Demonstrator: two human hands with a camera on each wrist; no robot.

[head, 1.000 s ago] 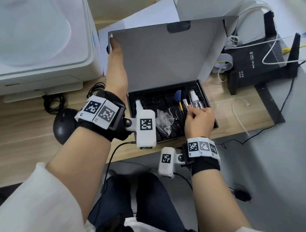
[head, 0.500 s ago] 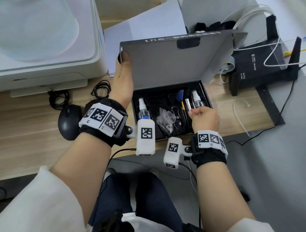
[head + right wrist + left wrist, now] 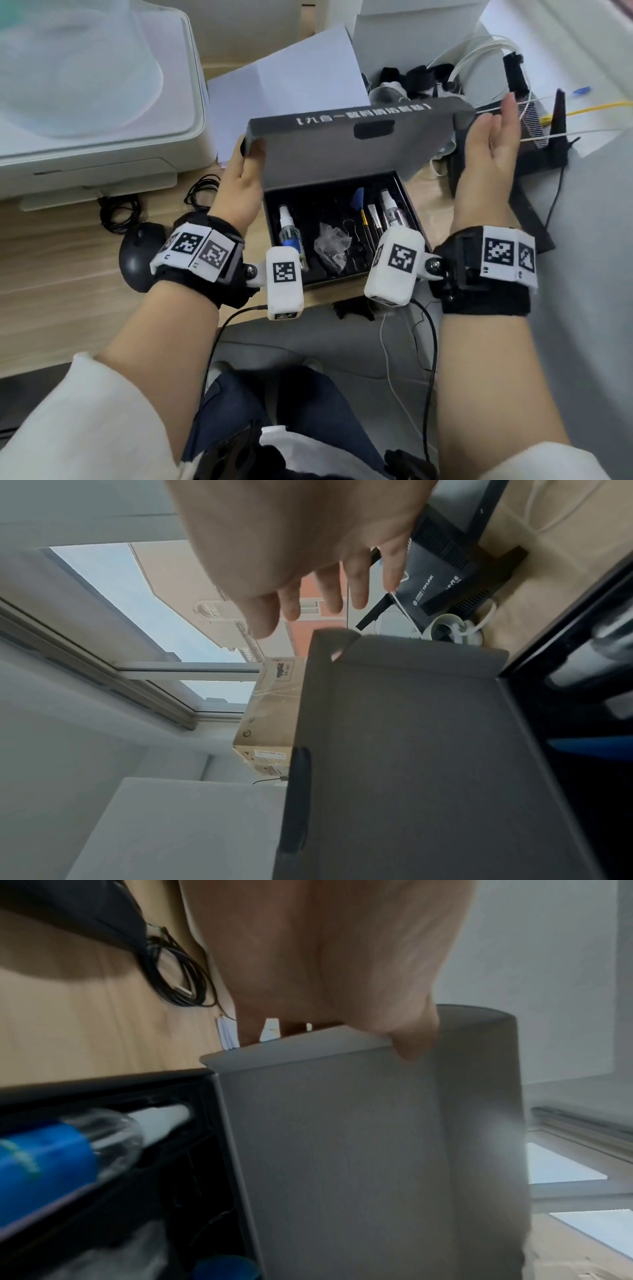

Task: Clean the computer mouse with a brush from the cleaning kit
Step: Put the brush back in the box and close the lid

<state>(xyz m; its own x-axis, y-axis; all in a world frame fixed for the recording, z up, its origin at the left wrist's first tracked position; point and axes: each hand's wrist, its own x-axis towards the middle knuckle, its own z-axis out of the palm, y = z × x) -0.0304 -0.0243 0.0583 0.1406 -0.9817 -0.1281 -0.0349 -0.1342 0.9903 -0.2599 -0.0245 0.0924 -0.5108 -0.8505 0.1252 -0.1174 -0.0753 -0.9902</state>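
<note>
The cleaning kit box point(image 3: 407, 205) lies open at the desk's front edge, its grey lid point(image 3: 342, 150) leaning forward over the tray. My left hand point(image 3: 245, 156) pinches the lid's left corner, thumb point(image 3: 409, 1042) inside, fingers behind. My right hand point(image 3: 496, 137) is open with straight fingers point(image 3: 325, 593) beside the lid's right edge and holds nothing. In the tray lie a blue-tipped brush point(image 3: 360, 205), thin tools, two spray bottles point(image 3: 289, 233) point(image 3: 390, 209) and a crumpled plastic bag point(image 3: 332, 240). The black mouse point(image 3: 137, 260) sits left of my left wrist.
A white printer point(image 3: 85, 102) fills the back left, with coiled black cables point(image 3: 120, 212) in front of it. White paper point(image 3: 291, 85) lies behind the lid. A black router point(image 3: 534, 130) with cables stands at the right. My knees are below the desk edge.
My right hand has left the tray and risen, open, to the lid's right side. The lid has tipped forward and down over the tray, still pinched by my left hand.
</note>
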